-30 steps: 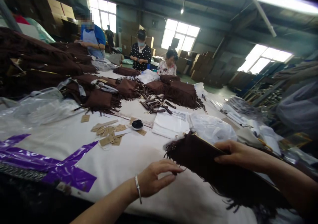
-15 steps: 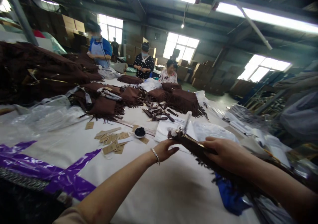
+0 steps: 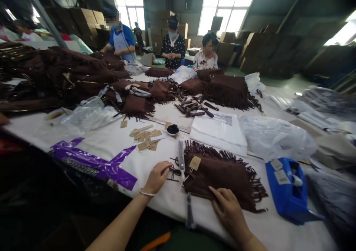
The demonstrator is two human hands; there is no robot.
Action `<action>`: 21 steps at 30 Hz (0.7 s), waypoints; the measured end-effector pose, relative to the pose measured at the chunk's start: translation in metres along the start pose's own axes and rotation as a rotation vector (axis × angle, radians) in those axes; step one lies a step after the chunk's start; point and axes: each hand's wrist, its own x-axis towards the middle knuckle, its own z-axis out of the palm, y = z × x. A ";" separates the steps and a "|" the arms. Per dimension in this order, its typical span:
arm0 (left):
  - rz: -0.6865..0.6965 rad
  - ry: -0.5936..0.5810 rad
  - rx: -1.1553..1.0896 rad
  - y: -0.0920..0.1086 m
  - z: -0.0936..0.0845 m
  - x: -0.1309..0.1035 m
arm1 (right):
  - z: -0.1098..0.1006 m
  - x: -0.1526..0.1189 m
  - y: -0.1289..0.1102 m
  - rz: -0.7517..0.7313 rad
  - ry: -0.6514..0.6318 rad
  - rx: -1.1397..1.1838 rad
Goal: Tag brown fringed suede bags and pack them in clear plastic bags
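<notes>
A brown fringed pouch (image 3: 219, 175) lies flat on the white-covered table, its zipped edge toward me. A tan paper tag (image 3: 195, 163) rests on it, and a plastic-wrapped strap (image 3: 181, 156) lies along its left end. The zipper pull, also wrapped (image 3: 189, 212), hangs over the table's front edge. My right hand (image 3: 228, 208) rests its outstretched fingers on the zipped edge without gripping. My left hand (image 3: 157, 175) is open just left of the pouch, its fingertips near loose fringe strands; whether they touch is unclear.
A blue tape dispenser (image 3: 287, 189) stands to the right. Behind the pouch are white plastic bags (image 3: 218, 132), a small dish of black material (image 3: 172, 129) and loose tags (image 3: 146, 136). Brown wrist straps (image 3: 191, 108) and piled pouches (image 3: 228, 89) lie farther back. Several people work across the table.
The pouch has gone from being held raised on its edge to lying flat on the table. My right hand has released its grip; my left hand has moved away from the pouch. The view has tilted down.
</notes>
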 end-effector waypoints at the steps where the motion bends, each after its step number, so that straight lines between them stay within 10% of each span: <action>1: 0.001 0.023 0.005 0.004 0.002 0.001 | -0.002 0.001 0.001 -0.001 0.003 0.021; 10: 0.253 0.087 0.114 0.071 0.037 0.034 | -0.003 0.001 0.002 0.019 0.049 0.072; 17: 0.332 -0.303 0.333 0.090 0.065 0.065 | -0.009 0.003 0.001 0.010 0.079 0.080; 21: 0.326 -0.364 0.295 0.079 0.049 0.058 | -0.012 0.004 0.001 -0.002 0.113 0.097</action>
